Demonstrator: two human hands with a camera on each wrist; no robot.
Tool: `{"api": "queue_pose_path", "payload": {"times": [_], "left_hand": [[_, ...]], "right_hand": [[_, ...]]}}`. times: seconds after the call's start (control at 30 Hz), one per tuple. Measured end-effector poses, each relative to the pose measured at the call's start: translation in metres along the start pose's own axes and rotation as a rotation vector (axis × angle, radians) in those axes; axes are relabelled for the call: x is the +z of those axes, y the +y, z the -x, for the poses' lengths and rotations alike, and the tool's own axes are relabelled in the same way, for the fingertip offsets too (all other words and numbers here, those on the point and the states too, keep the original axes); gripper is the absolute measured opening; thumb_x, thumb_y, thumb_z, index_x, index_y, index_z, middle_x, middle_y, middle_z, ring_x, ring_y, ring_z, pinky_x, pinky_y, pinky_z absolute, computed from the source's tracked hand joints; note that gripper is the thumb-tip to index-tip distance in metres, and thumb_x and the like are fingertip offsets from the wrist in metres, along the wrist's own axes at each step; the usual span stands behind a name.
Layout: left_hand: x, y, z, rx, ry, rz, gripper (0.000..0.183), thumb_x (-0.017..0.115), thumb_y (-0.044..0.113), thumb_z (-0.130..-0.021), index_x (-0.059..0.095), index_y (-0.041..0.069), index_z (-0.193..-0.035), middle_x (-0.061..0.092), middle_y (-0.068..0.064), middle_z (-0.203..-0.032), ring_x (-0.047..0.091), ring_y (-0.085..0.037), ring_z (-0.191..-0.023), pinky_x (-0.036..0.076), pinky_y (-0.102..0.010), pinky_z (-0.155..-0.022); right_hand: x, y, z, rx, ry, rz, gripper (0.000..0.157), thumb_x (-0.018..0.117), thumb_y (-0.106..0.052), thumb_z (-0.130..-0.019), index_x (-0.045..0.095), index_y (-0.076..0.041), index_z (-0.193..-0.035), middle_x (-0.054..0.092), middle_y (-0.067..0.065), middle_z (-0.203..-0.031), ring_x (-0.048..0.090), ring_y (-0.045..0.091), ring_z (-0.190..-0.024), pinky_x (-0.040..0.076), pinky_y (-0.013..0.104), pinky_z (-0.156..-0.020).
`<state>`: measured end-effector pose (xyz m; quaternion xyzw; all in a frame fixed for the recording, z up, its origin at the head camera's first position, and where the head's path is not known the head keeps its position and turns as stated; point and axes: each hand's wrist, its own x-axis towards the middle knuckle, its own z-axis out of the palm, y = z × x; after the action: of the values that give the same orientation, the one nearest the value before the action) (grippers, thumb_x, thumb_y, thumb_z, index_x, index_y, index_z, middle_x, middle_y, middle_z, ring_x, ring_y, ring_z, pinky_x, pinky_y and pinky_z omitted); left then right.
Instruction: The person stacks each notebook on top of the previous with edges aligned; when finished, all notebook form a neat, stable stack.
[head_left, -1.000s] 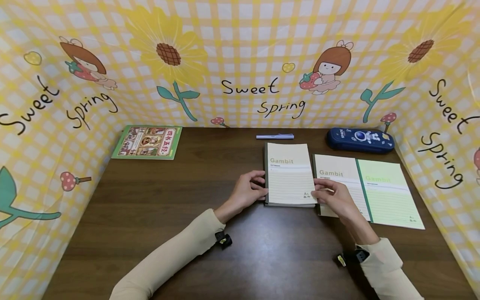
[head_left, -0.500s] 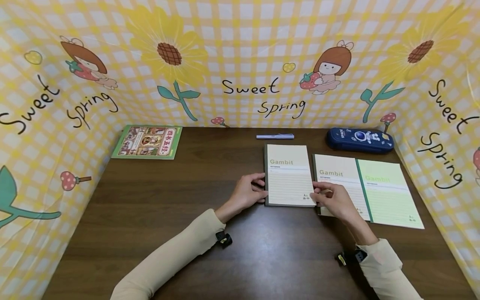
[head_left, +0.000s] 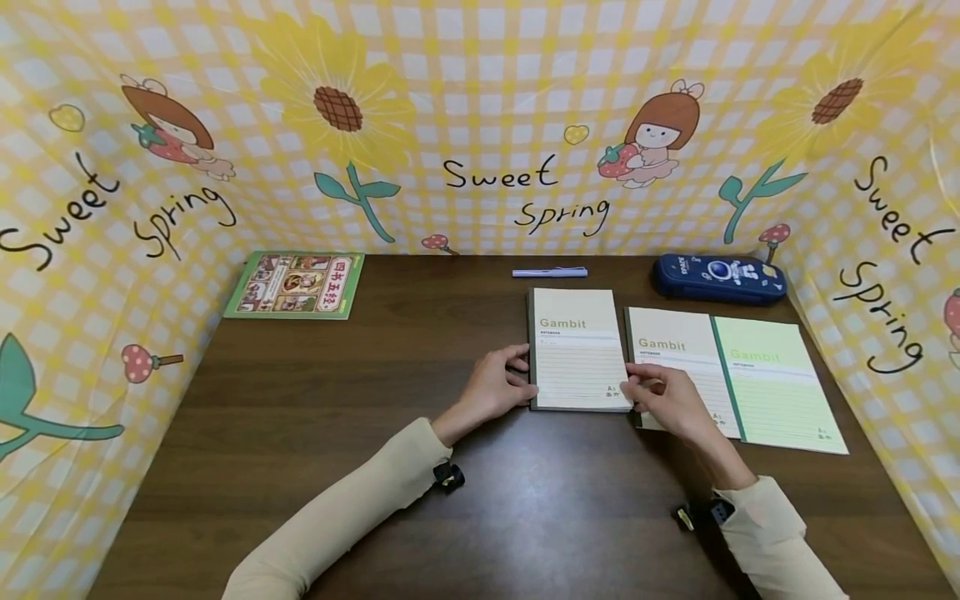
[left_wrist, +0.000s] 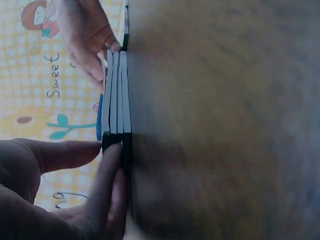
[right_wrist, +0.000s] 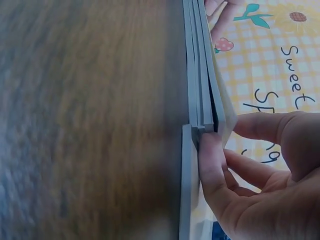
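Note:
A stack of several cream notebooks (head_left: 577,358) with dark spines lies right of centre in the head view. At its left side my left hand (head_left: 491,387) grips the spine edges near the lower corner; in the left wrist view the thumb (left_wrist: 70,154) touches the top corner and fingers press the spines. On the opposite edge, my right hand (head_left: 671,400) pinches the top notebook (right_wrist: 227,112) at its lower right corner. A narrow gap shows beneath that notebook in the right wrist view. Another cream notebook (head_left: 667,327) lies just right, partly behind this hand.
A green notebook (head_left: 772,400) lies against the right-hand cream one. Behind are a lilac pen (head_left: 550,272) and a navy pencil case (head_left: 720,279). A green-edged picture book (head_left: 296,286) sits back left. Checked cloth (head_left: 480,100) walls the dark wooden table (head_left: 337,350) on three sides.
Both hands have come slightly nearer the person, the right one more. The top notebook slid a little nearer, then slightly back. Other things stay in place.

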<state>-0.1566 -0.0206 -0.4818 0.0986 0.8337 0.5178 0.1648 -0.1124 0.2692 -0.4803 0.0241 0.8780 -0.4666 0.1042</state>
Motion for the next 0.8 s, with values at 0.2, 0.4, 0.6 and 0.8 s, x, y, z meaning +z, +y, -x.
{"api": "queue_pose_path", "payload": {"times": [0.2, 0.4, 0.6, 0.8], "left_hand": [[0.01, 0.01, 0.01, 0.228, 0.08, -0.323, 0.066, 0.078, 0.018, -0.093, 0.051, 0.007, -0.153, 0.058, -0.019, -0.138, 0.063, -0.032, -0.119, 0.054, -0.048, -0.101], [0.027, 0.027, 0.017, 0.489, -0.025, -0.629, 0.048, 0.071, 0.026, -0.101, 0.061, 0.007, -0.143, 0.06, -0.013, -0.142, 0.061, -0.027, -0.127, 0.052, -0.043, -0.11], [0.051, 0.046, 0.008, 0.707, -0.304, -0.87, 0.055, 0.064, 0.035, -0.104, 0.052, 0.011, -0.152, 0.05, -0.01, -0.16, 0.045, -0.024, -0.151, 0.037, -0.04, -0.127], [0.079, 0.058, 0.002, 0.72, -0.488, -1.006, 0.067, 0.061, 0.043, -0.105, 0.039, 0.014, -0.162, 0.033, -0.005, -0.172, 0.028, -0.022, -0.161, 0.027, -0.045, -0.132]], "right_hand": [[-0.008, 0.001, 0.01, -0.045, 0.014, 0.064, 0.048, 0.065, -0.027, -0.105, 0.06, 0.002, -0.143, 0.07, 0.025, -0.122, 0.074, 0.031, -0.102, 0.064, 0.027, -0.074], [-0.02, 0.006, 0.023, -0.138, 0.097, 0.243, 0.044, 0.068, -0.025, -0.103, 0.065, 0.002, -0.137, 0.073, 0.024, -0.123, 0.075, 0.038, -0.102, 0.062, 0.033, -0.078], [-0.032, 0.014, 0.036, -0.197, 0.14, 0.314, 0.038, 0.07, -0.017, -0.101, 0.067, 0.006, -0.132, 0.069, 0.027, -0.125, 0.074, 0.039, -0.103, 0.064, 0.049, -0.082], [-0.041, 0.028, 0.05, -0.204, 0.159, 0.382, 0.041, 0.07, -0.016, -0.101, 0.065, 0.008, -0.133, 0.065, 0.032, -0.134, 0.069, 0.048, -0.113, 0.062, 0.055, -0.087]]}}
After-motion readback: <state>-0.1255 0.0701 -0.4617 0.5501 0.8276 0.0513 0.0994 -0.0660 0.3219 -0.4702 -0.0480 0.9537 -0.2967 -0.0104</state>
